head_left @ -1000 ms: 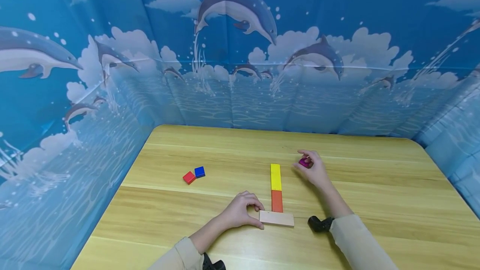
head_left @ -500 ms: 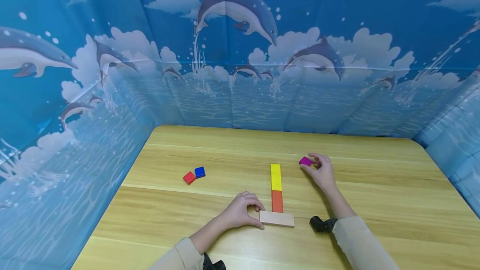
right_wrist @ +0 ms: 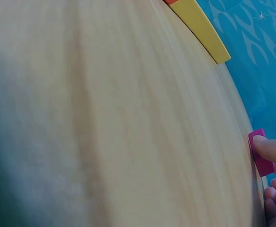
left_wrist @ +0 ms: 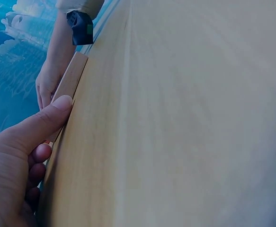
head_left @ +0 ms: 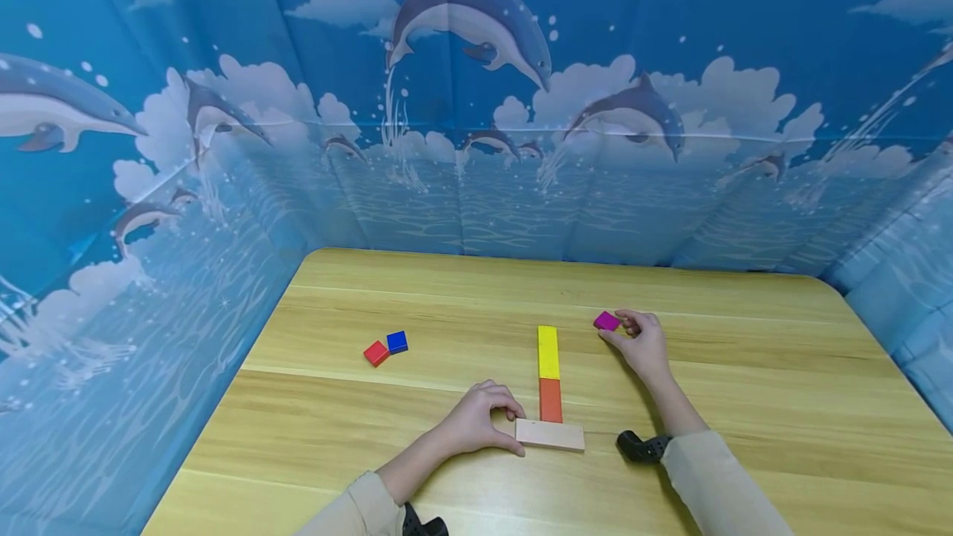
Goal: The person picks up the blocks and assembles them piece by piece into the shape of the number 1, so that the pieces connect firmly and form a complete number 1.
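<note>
In the head view, my left hand holds the left end of a flat plain wooden block, thumb at the near side and fingers at the far side. The left wrist view shows the thumb against this block. An orange block extends away from its far side, followed by a yellow block in line. To the right and farther back, my right hand pinches a small magenta block at its right side. The thumb lies on the magenta block in the right wrist view.
On the left of the wooden table lie a small red block and a blue block, corner to corner. A blue dolphin-print curtain surrounds the table's back and sides. Black devices sit at both wrists.
My right hand has shifted right and slightly nearer, uncovering more of the magenta block, which stays almost where it was. The left hand and the plain wooden block have not moved.
</note>
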A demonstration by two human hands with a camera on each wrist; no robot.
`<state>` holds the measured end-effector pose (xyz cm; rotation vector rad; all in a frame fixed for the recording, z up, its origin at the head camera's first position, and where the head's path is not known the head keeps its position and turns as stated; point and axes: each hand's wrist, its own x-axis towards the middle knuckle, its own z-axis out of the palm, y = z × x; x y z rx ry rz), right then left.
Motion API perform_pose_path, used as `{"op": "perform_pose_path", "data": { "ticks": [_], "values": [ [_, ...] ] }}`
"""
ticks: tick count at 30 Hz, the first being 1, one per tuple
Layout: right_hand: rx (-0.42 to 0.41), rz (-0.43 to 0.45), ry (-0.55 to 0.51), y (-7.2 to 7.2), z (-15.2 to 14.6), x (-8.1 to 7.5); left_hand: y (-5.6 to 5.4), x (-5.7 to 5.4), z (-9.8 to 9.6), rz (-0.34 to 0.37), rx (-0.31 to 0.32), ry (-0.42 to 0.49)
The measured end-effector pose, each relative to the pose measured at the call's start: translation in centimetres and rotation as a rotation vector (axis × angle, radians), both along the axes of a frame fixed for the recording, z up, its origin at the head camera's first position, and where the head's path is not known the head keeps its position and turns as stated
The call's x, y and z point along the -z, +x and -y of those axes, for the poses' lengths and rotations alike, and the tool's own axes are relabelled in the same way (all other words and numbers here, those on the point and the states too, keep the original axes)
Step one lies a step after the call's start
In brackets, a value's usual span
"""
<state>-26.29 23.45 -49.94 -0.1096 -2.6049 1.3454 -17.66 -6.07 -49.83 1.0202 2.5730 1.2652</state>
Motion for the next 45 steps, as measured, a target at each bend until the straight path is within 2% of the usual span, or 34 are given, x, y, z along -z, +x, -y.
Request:
{"op": "perform_pose_path", "data": {
  "ticks": [7, 19, 32, 39, 45],
  "values": [
    [0.013, 0.012, 0.021, 0.0, 0.0, 0.0, 0.0, 0.0, 0.0, 0.002, -0.001, -0.004],
    [0.016, -0.029, 0.061, 0.1, -0.1, 0.1, 0.1, -0.1, 0.0, 0.004, -0.007, -0.012],
    [0.006, -0.013, 0.072, -0.3, 0.0, -0.1, 0.1, -0.1, 0.0, 0.002, -0.003, 0.001],
    [-0.036, 0.026, 0.045, -1.2, 0.7, -1.1, 0.0, -0.1, 0.0, -0.006, -0.001, 0.001],
    [-0.125, -0.016, 0.047, -2.1, 1.7, -1.5, 0.0, -0.1, 0.0, -0.019, 0.005, 0.009]
  ]
}}
